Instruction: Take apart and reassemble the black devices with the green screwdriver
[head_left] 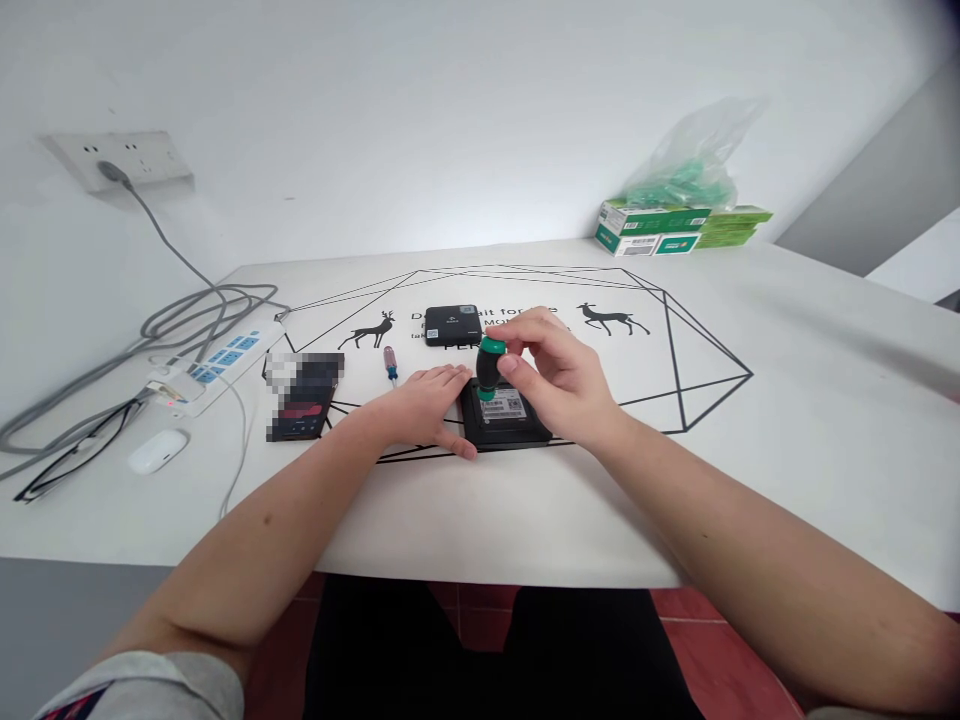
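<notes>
My right hand [551, 365] pinches the top of a green and black screwdriver [488, 368], which stands upright over the left part of a black device [510, 432] with a white label. The screwdriver's tip is too small to make out. My left hand [431, 405] lies against the left side of that device, thumb at its near left corner and fingers stretched toward its far left corner. Just behind sits a black box-shaped cover [452, 325] with small stickers. A second screwdriver [390, 365] with a red and blue handle lies left of the cover.
On the left are a phone [306, 397], a white power strip [232, 362] with grey cables, glasses [79, 450] and a white case [158, 451]. Green and white boxes [652, 222] with a plastic bag [690, 165] stand against the back wall.
</notes>
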